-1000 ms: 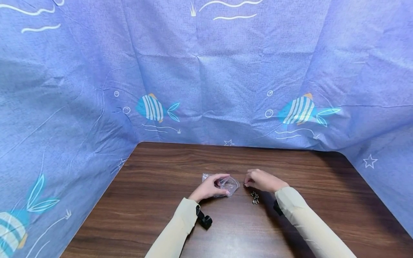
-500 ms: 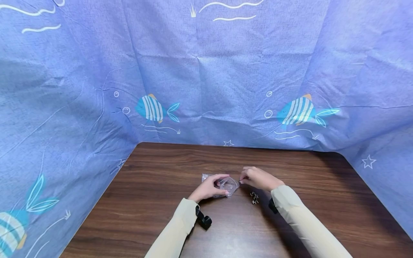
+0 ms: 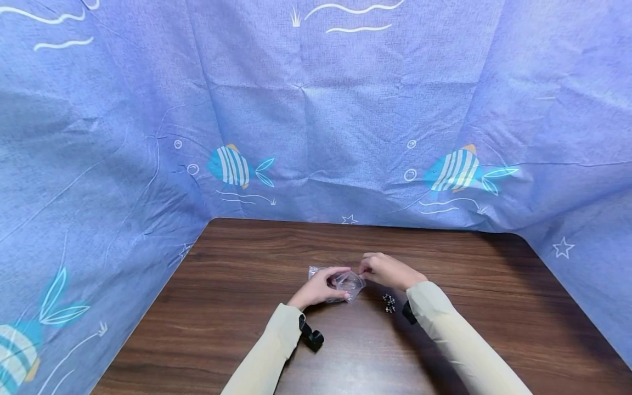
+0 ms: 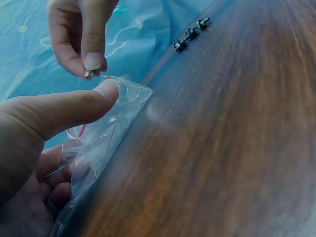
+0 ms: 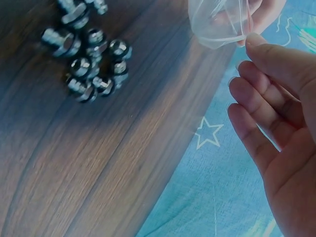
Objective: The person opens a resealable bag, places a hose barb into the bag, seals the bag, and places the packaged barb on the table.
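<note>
My left hand [image 3: 316, 288] grips a clear plastic zip bag [image 4: 106, 131], its thumb and fingers spreading the mouth apart. The bag has a pink line along its seal. Beside that mouth is my right hand [image 3: 387, 270], pinching a small shiny metal fitting [image 4: 89, 74] between thumb and forefinger. In the right wrist view the fingertips are right at the bag's rim, and the fitting itself is hidden. A small pile of similar silver metal fittings [image 5: 80, 66], with rounded tips and hex collars, lies on the table just below the right hand in the head view.
The dark wood-grain table [image 3: 237, 329] carries the bag and the pile. Behind it and at both sides hangs a blue cloth [image 3: 345, 109] printed with fish and stars. Black wrist cameras [image 3: 312, 337] sit under the cream sleeves [image 3: 264, 351].
My right hand has moved left, from above the pile to the bag's mouth, with the fitting pinched. The left hand and bag have stayed in place.
</note>
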### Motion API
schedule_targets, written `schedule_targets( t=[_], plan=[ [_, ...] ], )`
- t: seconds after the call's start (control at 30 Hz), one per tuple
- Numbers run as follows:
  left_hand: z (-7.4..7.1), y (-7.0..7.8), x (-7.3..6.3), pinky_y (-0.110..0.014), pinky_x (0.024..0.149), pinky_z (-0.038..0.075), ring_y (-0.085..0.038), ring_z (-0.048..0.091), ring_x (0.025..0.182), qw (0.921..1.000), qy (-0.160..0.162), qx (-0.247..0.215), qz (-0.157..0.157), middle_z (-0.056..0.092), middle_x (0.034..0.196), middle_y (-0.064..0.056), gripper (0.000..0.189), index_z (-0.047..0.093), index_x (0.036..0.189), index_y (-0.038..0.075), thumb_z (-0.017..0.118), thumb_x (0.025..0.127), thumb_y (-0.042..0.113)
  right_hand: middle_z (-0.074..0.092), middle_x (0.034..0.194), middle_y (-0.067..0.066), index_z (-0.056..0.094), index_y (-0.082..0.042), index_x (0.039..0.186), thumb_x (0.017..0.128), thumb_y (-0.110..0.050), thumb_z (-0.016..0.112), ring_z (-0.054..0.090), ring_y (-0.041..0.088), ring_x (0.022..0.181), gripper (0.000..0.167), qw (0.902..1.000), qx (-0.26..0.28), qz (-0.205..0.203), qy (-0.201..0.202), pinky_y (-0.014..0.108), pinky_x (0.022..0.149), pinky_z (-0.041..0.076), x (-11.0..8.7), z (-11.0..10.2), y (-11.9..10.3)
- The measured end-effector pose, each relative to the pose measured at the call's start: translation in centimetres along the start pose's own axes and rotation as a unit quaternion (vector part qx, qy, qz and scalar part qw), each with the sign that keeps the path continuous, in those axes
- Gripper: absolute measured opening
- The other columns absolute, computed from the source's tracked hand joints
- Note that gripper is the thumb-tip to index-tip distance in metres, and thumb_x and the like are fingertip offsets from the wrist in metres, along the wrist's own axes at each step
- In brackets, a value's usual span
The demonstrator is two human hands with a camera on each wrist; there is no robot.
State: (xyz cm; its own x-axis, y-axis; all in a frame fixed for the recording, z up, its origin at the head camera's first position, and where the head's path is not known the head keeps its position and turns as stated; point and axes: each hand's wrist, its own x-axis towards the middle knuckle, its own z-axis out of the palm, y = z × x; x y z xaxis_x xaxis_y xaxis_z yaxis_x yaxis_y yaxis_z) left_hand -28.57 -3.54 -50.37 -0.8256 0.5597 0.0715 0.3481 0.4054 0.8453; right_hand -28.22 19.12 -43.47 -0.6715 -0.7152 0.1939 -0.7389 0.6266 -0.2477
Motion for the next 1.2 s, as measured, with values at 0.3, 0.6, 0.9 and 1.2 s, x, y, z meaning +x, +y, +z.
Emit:
schedule_targets(
  t=[0.3,0.6,0.9,1.2],
  plan=[
    [0.01,0.0,-0.12,-0.024,0.071,0.042,-0.013,0.049,0.084,1.0,-0.005,0.0,-0.006,0.062,0.114,-0.004,0.061,0.055,0.136,0.018,0.079,0.08,0.022,0.062,0.084,-0.003,0.071,-0.008,0.084,0.083,-0.003,0.07,0.06,0.007,0.075,0.005,0.9999,0.012,-0.001,0.001,0.022,0.069,0.051,0.45,0.21,-0.59],
    [0.04,0.0,-0.16,-0.023,0.07,0.042,-0.012,0.049,0.084,1.0,-0.005,-0.003,-0.002,0.061,0.119,-0.004,0.06,0.055,0.136,0.016,0.078,0.081,0.02,0.064,0.087,-0.001,0.072,-0.006,0.088,0.084,-0.004,0.07,0.061,0.009,0.077,0.005,0.9999,0.016,-0.004,-0.006,0.022,0.071,0.052,0.83,0.59,-0.72],
    [0.0,-0.05,-0.04,-0.022,0.07,0.042,-0.011,0.049,0.084,1.0,-0.002,0.0,0.0,0.062,0.118,-0.004,0.061,0.055,0.136,0.015,0.079,0.08,0.021,0.064,0.088,-0.003,0.073,-0.006,0.091,0.086,-0.007,0.069,0.06,0.007,0.079,0.006,0.9996,0.024,0.006,-0.016,0.022,0.072,0.051,1.04,0.65,-0.78],
    [-0.1,-0.05,0.02,-0.024,0.071,0.042,-0.013,0.049,0.085,1.0,-0.003,0.001,-0.001,0.062,0.114,-0.005,0.061,0.056,0.136,0.016,0.079,0.08,0.022,0.065,0.083,-0.002,0.072,-0.006,0.087,0.083,-0.007,0.072,0.062,0.008,0.074,0.005,0.9998,0.011,-0.007,-0.018,0.021,0.07,0.052,0.6,0.52,-0.28]
  ],
)
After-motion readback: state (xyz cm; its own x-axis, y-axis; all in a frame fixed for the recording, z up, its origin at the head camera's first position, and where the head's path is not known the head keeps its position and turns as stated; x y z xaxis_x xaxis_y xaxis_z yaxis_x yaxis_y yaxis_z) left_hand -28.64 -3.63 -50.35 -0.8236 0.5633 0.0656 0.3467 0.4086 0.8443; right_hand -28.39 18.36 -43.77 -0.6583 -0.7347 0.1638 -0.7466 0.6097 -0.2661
